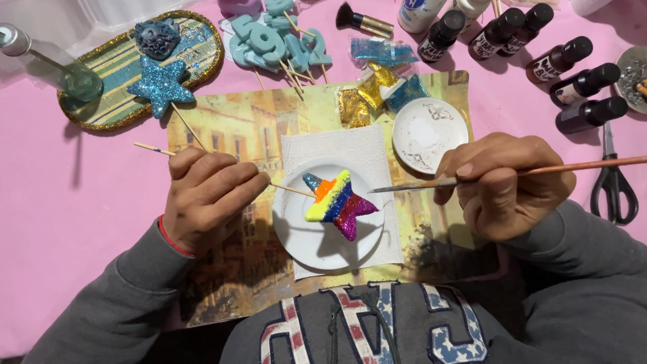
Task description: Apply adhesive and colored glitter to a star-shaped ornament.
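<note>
A star on a wooden stick [337, 202], glittered in teal, orange, yellow, blue and purple stripes, hovers over a white plate [303, 239] on a paper towel. My left hand [205, 199] grips the stick to the star's left. My right hand [502, 185] holds a thin paintbrush [418, 185], whose tip reaches the star's right point.
A small white dish [429, 135] and glitter packets [377, 87] lie beyond the plate. Dark bottles [579, 84] and scissors [612, 182] sit at the right. A blue glitter star [160, 84] rests on an oval tray [202, 40], teal number shapes [269, 37] beside it.
</note>
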